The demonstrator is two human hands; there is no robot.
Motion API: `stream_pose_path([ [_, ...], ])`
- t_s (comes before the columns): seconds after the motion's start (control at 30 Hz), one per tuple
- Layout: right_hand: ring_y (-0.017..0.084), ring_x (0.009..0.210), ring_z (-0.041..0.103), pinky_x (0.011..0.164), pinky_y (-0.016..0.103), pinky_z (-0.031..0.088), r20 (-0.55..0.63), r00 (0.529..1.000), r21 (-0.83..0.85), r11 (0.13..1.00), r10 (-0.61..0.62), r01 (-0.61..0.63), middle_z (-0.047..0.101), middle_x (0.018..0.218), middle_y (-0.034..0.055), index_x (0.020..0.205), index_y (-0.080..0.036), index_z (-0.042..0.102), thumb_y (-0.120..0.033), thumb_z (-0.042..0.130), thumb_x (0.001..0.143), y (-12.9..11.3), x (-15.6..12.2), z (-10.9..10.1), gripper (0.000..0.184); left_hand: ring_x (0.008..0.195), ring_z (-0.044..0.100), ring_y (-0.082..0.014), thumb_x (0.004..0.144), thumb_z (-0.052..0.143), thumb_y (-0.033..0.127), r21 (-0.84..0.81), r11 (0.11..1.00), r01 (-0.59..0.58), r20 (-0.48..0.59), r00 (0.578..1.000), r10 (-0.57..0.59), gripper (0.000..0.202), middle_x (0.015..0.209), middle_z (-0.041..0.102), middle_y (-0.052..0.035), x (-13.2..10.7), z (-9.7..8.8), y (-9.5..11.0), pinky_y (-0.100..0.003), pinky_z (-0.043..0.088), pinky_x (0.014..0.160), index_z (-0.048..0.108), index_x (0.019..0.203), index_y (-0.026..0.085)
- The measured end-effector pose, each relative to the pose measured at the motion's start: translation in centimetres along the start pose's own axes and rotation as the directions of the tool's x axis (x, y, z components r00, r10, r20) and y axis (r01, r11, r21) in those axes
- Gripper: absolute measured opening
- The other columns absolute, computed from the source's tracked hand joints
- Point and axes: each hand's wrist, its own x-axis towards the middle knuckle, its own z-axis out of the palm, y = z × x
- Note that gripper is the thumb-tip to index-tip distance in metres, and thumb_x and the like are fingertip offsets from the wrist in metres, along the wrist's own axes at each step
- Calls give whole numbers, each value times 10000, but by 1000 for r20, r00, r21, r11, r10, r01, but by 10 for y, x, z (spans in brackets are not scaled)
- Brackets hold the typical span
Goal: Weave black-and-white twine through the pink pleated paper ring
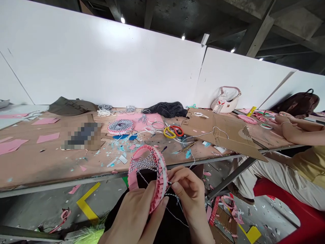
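Note:
My left hand [138, 211] grips a pink ridged ring [148, 171] from below, holding it upright in front of the table edge. Black-and-white twine [144, 163] is strung across the ring's opening. My right hand [186, 189] pinches a strand of that twine at the ring's right rim, next to a white strip on it. The twine runs on up over the table toward the cardboard. Both hands hang over my dark lap.
On the table [38, 162] lie a wound twine disc [120, 126], yellow and red scissors [172, 131], pink sheets [48, 137], cardboard pieces [228, 134], dark cloths and paper scraps. A person's arm [294, 130] rests at the right, seated on a red chair [302, 217].

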Motion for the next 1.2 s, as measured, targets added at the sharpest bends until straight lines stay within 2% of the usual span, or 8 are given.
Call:
stream_pose_path([
  [0.2, 129, 838, 654, 722, 198, 527, 53, 998, -85, 996, 16, -12, 681, 905, 10, 926, -273, 744, -192, 708, 919, -7, -1, -2, 89, 749, 775, -176, 1067, 299, 359, -20, 999, -38, -3, 999, 38, 209, 862, 782, -17, -7, -2, -4, -231, 607, 630, 475, 1105, 254],
  [0.4, 176, 1089, 640, 961, 279, 502, -40, 999, -220, 975, -14, 5, 695, 1125, 42, 1094, -287, 727, -316, 642, 972, -10, 9, -1, 151, 718, 780, -169, 1066, 301, 391, 39, 996, -77, -43, 996, 78, 271, 764, 761, 3, -9, -10, -6, -215, 615, 597, 531, 1036, 252],
  [0.53, 149, 822, 684, 789, 242, 539, 4, 998, -220, 974, 62, -59, 736, 848, 2, 972, -272, 763, -264, 705, 928, -10, 17, 0, 74, 714, 777, -158, 1069, 301, 378, 34, 993, -114, -44, 992, 115, 276, 768, 764, -7, -8, -13, -8, -209, 618, 621, 536, 1033, 237],
  [0.67, 125, 712, 648, 688, 231, 517, -97, 992, -214, 975, -81, 59, 703, 776, -11, 967, -276, 759, -205, 663, 955, -18, 18, -5, 119, 722, 770, -161, 1066, 321, 353, 7, 994, -108, 10, 994, 108, 254, 807, 770, -10, -10, -12, -12, -233, 622, 632, 543, 1086, 230],
  [0.83, 145, 634, 611, 746, 326, 520, 63, 974, -93, 970, -219, 225, 668, 681, -20, 950, -257, 731, -238, 651, 964, -31, 17, -13, 83, 756, 760, -176, 1058, 356, 332, -45, 996, -83, 64, 994, 86, 240, 860, 767, -14, -15, -8, -18, -268, 624, 654, 546, 1170, 237],
  [0.93, 157, 767, 646, 812, 319, 504, -87, 980, -383, 914, -178, 132, 713, 850, 2, 1020, -273, 732, -197, 647, 956, -30, 17, -14, 130, 810, 759, -192, 1037, 417, 343, -78, 997, -3, 88, 996, 10, 239, 907, 767, -30, -20, -6, -19, -283, 628, 694, 580, 1185, 249],
  [1.03, 175, 957, 610, 886, 305, 466, -242, 916, -643, 760, -319, 95, 671, 1030, 27, 1092, -280, 698, -115, 654, 919, -21, 8, -9, 242, 873, 762, -211, 1007, 487, 363, -104, 992, 78, 102, 992, -67, 241, 953, 771, -44, -26, -5, -20, -287, 633, 726, 612, 1186, 261],
  [1.2, 155, 954, 623, 853, 266, 487, 26, 988, -536, 832, -154, 143, 673, 1022, 11, 1145, -306, 646, -92, 573, 960, -16, -15, 1, 293, 981, 754, -228, 990, 519, 371, -112, 984, 136, 115, 986, -123, 304, 1046, 776, -46, -34, -3, -23, -305, 640, 790, 592, 1272, 284],
])
